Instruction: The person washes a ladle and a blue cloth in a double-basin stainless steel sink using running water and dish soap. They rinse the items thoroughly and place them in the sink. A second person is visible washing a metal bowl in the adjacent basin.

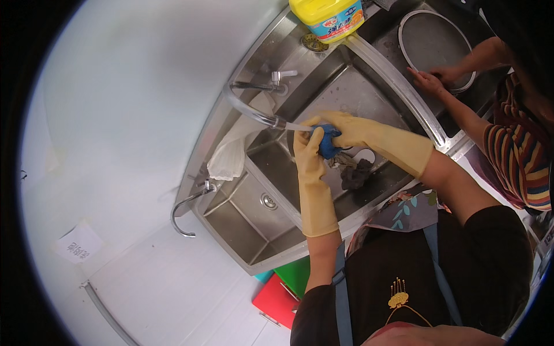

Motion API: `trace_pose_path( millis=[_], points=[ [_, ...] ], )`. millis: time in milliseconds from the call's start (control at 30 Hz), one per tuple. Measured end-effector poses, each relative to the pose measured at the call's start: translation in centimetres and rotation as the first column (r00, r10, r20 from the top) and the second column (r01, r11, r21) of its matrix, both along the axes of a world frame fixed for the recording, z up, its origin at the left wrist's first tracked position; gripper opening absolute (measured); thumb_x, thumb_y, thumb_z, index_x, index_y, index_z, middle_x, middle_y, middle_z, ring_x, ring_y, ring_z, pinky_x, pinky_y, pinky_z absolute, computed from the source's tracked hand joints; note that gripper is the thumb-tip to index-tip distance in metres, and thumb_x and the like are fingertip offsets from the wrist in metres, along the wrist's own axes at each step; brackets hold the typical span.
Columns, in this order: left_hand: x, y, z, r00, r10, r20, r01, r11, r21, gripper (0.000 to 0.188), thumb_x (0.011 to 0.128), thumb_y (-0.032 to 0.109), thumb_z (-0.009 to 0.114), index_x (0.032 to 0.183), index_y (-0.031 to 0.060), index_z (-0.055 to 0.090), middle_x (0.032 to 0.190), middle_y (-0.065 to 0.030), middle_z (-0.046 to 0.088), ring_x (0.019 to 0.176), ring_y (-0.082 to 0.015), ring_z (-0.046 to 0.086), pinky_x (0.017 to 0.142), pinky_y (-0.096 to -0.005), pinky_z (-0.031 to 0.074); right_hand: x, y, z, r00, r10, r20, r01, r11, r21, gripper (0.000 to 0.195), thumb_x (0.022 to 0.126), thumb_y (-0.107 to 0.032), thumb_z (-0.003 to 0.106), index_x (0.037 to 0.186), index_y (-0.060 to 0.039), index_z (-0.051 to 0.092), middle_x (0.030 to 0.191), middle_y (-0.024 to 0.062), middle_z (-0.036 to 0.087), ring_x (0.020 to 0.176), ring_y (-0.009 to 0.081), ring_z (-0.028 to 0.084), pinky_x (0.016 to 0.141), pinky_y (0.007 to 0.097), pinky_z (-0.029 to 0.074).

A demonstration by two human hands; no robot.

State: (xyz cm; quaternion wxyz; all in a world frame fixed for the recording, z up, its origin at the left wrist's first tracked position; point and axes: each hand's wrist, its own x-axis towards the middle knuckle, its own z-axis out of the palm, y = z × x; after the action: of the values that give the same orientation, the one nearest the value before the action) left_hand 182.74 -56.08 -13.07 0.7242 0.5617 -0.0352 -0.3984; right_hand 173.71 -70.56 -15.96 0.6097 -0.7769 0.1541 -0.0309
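Observation:
My left hand (308, 140), in a long cream rubber glove, grips a blue cloth (330, 145) from the left. On its other side, my right hand (349, 129), gloved alike, holds the same cloth. Water runs from the curved metal faucet (255, 113) onto the cloth between my hands. Below them, in the large stainless steel sink basin (363, 88), lie a dark wet rag (357, 174), a brownish cloth (342, 160) and a white round thing (365, 156), partly covered.
A yellow detergent jug (329, 19) stands on the sink's back ledge. A whitish cloth (229, 158) drapes near a smaller basin (242, 212) and second faucet (184, 207). At right, another person's hands (437, 80) touch a large round pan (433, 43). Red and green boards (277, 300) stand below.

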Motion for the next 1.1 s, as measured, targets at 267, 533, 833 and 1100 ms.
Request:
trace_pose_path(
  millis=[267, 533, 833, 1100],
  points=[
    [2.8, 3.8, -0.5, 0.9, 0.345, 0.267, -0.369, 0.929, 0.043, 0.029, 0.096, 0.013, 0.068, 0.123, 0.0081, 0.059, 0.11, -0.0076, 0.066, 0.097, -0.0219, 0.067, 0.081, -0.0366, 0.058, 3.0, -1.7, -4.7, 0.957, 0.058, -0.285, 0.121, 0.812, 0.571, 0.045, 0.082, -0.029, 0.074, 0.117, -0.0034, 0.065, 0.109, 0.0147, 0.07, 0.103, 0.0314, 0.066, 0.092, 0.0401, 0.05],
    [-3.9, -0.1, -6.0, 0.704, 0.273, -0.656, -0.274, 0.956, 0.104, 0.055, 0.101, 0.046, 0.057, 0.14, 0.0078, 0.051, 0.125, -0.0116, 0.061, 0.115, -0.0215, 0.059, 0.091, -0.0398, 0.055, 1.9, 6.6, -3.3, 0.99, -0.104, 0.1, 0.126, 0.961, -0.247, 0.021, 0.077, -0.017, 0.068, 0.096, -0.0071, 0.068, 0.097, 0.0183, 0.067, 0.099, 0.0375, 0.063, 0.088, 0.0476, 0.049],
    [-3.9, -1.9, -4.6, 0.926, 0.324, -0.194, -0.242, 0.903, 0.354, 0.056, 0.101, 0.047, 0.056, 0.14, 0.008, 0.051, 0.125, -0.0115, 0.06, 0.116, -0.0221, 0.058, 0.093, -0.0412, 0.053, 1.4, 7.3, -0.5, 0.984, -0.04, -0.175, -0.006, 0.966, -0.259, 0.028, 0.083, -0.027, 0.071, 0.102, -0.0079, 0.063, 0.096, 0.0163, 0.069, 0.095, 0.0376, 0.066, 0.086, 0.0462, 0.052],
    [-2.6, -3.9, -5.2, 0.975, 0.223, 0.0, -0.198, 0.866, 0.46, 0.057, 0.101, 0.049, 0.055, 0.14, 0.0081, 0.05, 0.126, -0.0114, 0.06, 0.118, -0.0226, 0.057, 0.095, -0.0425, 0.052, 5.1, 4.0, -3.4, 0.858, -0.307, -0.412, 0.315, 0.948, -0.052, 0.036, 0.086, -0.029, 0.066, 0.111, -0.0045, 0.059, 0.102, 0.0283, 0.068, 0.096, 0.0455, 0.065, 0.086, 0.0521, 0.051]
  ],
)
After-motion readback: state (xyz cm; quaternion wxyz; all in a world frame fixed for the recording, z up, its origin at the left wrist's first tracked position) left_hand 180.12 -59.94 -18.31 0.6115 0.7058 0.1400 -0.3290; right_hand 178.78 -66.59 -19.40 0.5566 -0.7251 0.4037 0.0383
